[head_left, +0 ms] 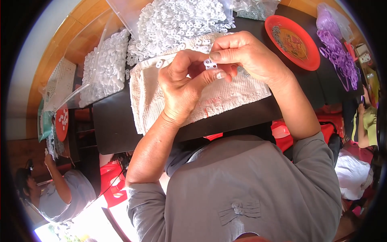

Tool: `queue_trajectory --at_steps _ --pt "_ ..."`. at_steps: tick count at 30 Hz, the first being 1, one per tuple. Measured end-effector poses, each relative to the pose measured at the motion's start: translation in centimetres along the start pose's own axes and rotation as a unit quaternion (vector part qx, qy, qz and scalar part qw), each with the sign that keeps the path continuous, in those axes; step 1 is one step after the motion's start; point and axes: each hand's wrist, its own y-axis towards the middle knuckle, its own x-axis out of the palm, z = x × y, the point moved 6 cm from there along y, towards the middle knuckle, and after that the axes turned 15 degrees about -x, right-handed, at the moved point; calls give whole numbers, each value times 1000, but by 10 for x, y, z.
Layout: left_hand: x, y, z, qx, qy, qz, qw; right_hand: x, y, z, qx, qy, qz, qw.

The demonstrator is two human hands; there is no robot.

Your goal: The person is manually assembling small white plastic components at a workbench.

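Small white plastic pieces with two holes (209, 64) are pinched between both my hands, above a cream towel (147, 101). My left hand (181, 80) holds them from below, with its thumb along the lower edge and its fingers curled behind. From the upper right, the thumb and forefinger of my right hand (250, 56) close on their top. My fingers cover part of the pieces, so I cannot tell exactly how they join. A loose white piece (159, 63) lies on the towel beside my left hand, and others lie along the towel's far edge.
Beyond the towel is a large heap of white pieces (173, 24); a clear bin at left holds more (107, 64). At right are a red plate (315, 62) with small metal bits and purple ribbon (342, 60). One person (72, 193) sits at left, another (367, 125) at far right.
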Motion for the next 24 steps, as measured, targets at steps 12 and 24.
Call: queue_trajectory --at_steps 12,24 --pt "2 -4 8 80 31 -4 996 8 -3 -5 12 37 40 998" --pt "-2 -5 6 132 79 1 988 14 -4 1 11 49 21 999"
